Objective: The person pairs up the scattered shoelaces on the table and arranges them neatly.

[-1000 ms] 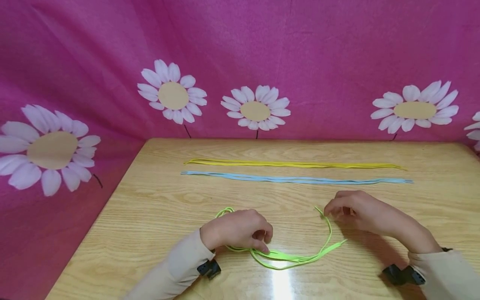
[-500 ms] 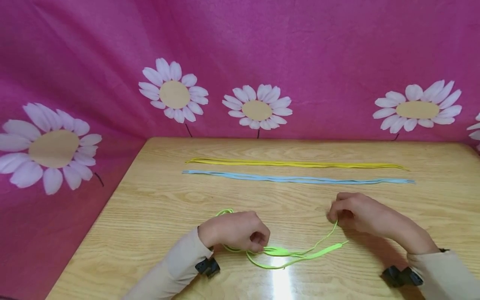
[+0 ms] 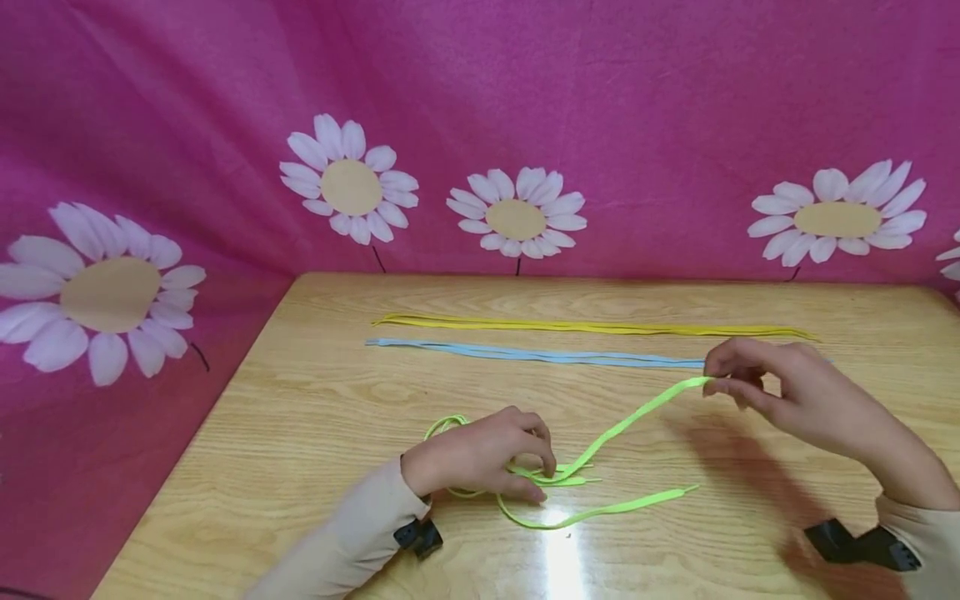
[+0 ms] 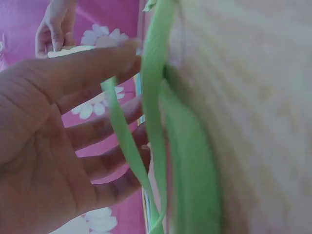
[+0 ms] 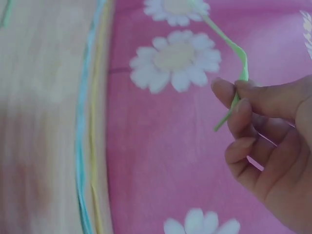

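My right hand (image 3: 810, 400) is raised above the table and pinches one end of a neon-green flat shoelace (image 3: 633, 419) between thumb and fingers. In the right wrist view the tip of that shoelace (image 5: 243, 66) pokes out below the fingertips. The lace slopes down leftward to my left hand (image 3: 483, 454), which rests low over the green bundle with its fingers spread and loosely bent. The left wrist view has green strands (image 4: 155, 97) beside those fingers, none gripped. Loose green ends lie to the right of the left hand, and loops stick out behind it; the hand hides the middle.
A yellow pair of shoelaces (image 3: 585, 327) lies stretched straight near the back of the wooden table (image 3: 315, 400). In front of it runs a blue pair (image 3: 540, 356), its right end partly behind my right hand. A pink flowered cloth (image 3: 645, 100) hangs behind.
My right hand has taken hold of a green lace end and drawn it up and to the right, pulling that strand taut from the bundle. The left hand's fingers have loosened.
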Action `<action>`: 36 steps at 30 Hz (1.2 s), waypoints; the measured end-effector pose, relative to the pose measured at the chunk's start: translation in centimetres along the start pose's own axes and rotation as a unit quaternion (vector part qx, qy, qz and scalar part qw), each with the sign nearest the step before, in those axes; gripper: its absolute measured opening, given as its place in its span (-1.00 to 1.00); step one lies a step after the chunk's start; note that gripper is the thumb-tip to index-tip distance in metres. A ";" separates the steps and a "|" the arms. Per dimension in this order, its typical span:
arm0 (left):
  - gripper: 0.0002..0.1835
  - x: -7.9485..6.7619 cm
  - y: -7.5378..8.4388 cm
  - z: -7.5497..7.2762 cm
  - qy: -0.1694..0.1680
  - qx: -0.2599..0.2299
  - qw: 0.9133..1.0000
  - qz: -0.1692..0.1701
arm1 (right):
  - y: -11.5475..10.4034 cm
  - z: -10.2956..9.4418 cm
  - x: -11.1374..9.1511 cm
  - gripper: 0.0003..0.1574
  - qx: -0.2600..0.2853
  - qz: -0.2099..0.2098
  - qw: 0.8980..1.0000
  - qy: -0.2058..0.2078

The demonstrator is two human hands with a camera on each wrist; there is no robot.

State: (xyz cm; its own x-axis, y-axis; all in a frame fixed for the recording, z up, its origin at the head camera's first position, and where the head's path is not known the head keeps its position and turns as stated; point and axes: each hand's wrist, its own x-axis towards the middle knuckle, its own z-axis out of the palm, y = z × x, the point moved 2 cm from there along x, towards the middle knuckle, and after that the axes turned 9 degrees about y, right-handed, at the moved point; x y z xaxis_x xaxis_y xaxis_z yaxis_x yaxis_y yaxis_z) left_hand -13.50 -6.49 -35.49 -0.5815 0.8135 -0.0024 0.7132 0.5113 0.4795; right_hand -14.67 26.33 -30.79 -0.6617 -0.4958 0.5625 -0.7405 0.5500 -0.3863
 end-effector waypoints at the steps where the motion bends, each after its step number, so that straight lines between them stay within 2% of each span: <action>1: -0.84 0.0 0.0 0.0 -0.003 -0.003 1.000 0.005 | 0.0 -0.8 -0.1 -0.45 -0.008 0.011 1.000 0.019; 3: -0.93 0.0 -0.2 -0.1 -0.006 -0.013 1.000 0.009 | 0.3 -2.3 -0.4 -0.50 -0.025 0.042 0.998 0.051; 6: -0.82 -0.2 -0.7 -0.9 -0.004 -0.045 0.999 0.010 | 1.2 -4.2 -1.0 -0.61 -0.039 0.081 0.992 0.093; 13: -0.76 -1.5 -2.2 -3.7 0.022 -0.086 0.996 -0.020 | 3.5 -6.7 -1.9 -0.73 -0.027 0.093 0.982 0.159; 19: -0.80 -3.0 -4.2 -5.9 0.056 -0.095 0.992 -0.063 | 5.2 -7.8 -3.0 -0.51 -0.042 0.099 0.976 0.191; 23: -0.85 -4.0 -5.1 -7.2 0.074 -0.089 0.989 -0.088 | 7.3 -8.3 -3.9 -0.40 -0.004 0.092 0.971 0.221; 25: -0.88 -4.6 -5.5 -7.8 0.082 -0.083 0.989 -0.096 | 7.8 -8.4 -4.1 -0.36 0.009 0.082 0.971 0.224; 32: -0.88 -6.7 -7.3 -9.5 0.098 -0.092 0.985 -0.111 | 7.5 -8.2 -4.5 -0.33 0.021 0.147 0.974 0.173; 36: -0.85 -7.4 -8.1 -10.2 0.118 -0.108 0.978 -0.134 | 7.9 -8.2 -5.1 -0.31 0.032 0.156 0.974 0.164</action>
State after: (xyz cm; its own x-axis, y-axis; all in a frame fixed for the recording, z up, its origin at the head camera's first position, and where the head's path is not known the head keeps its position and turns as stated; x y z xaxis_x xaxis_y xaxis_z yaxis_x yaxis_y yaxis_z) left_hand -18.97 -19.49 -30.37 -0.8279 0.5596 0.0366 0.4389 0.6059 0.6635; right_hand -16.23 38.71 -30.72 -0.7903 -0.0641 0.6093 -0.5218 0.5915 -0.6147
